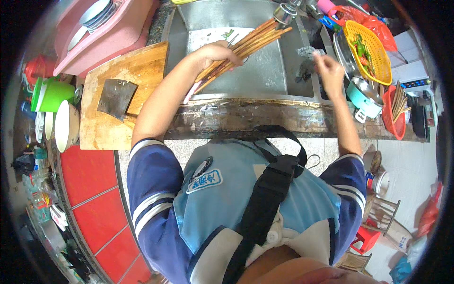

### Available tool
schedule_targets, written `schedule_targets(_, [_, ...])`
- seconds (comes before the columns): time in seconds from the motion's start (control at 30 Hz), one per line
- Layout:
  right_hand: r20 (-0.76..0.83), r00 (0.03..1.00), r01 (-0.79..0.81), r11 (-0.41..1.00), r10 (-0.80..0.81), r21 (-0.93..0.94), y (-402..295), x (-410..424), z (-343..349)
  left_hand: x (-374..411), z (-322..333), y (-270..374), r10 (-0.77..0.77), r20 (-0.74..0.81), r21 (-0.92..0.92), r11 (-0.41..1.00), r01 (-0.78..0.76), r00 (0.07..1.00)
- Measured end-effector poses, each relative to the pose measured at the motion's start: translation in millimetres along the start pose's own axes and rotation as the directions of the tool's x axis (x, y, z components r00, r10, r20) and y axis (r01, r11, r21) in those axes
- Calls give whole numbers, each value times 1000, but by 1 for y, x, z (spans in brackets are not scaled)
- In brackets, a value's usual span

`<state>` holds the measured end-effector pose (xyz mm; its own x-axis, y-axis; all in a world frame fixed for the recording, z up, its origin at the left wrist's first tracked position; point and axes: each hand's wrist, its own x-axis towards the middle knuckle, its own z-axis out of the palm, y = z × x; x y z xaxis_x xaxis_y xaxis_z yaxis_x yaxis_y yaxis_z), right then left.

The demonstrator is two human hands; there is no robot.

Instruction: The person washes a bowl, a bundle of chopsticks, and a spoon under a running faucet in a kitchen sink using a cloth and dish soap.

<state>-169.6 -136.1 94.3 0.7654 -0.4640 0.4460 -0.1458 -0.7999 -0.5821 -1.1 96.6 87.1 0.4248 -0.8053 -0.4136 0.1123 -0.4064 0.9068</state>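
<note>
A bundle of wooden chopsticks (260,41) is gripped in my left hand (218,56), slanting over the steel sink (260,80). A thin metal handle (233,39) and a pale pink-and-white stick (190,94) show at the bundle. My right hand (330,71) is slightly blurred over the sink's right rim, with its fingers curled. Its fingertips are at a grey scouring pad (307,52); whether they hold it is unclear. Above the chopsticks' far ends is the metal faucet (284,15). Scraps of green leaf (227,34) lie in the sink.
Left of the sink, a cleaver (116,97) rests on a wooden cutting board (145,67). A pink rack (136,46) holds bowls behind it. On the right are a yellow basket of peppers (385,67), a turquoise pot (369,103) and a red basket (389,117) with chopsticks.
</note>
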Motion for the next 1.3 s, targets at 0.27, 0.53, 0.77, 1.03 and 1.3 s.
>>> schedule_targets(0.27, [659,752,-390,786,-29,479,-49,-35,62,-35,8,13,-81,150,-500,854,146,985])
schedule_targets(0.53, [597,796,-383,681,-100,625,-96,-25,75,-50,3,-12,262,183,-901,431,56,948])
schedule_targets(0.77, [522,847,-380,575,-96,724,-114,-27,79,-58,10,-26,517,196,-977,180,118,833])
schedule_targets(1.03, [568,820,-421,602,-66,678,-105,-26,91,-54,8,-21,624,294,-954,152,257,724])
schedule_targets(1.3, [472,880,-385,517,-42,764,-110,-21,86,-48,12,-5,505,363,-920,326,217,783])
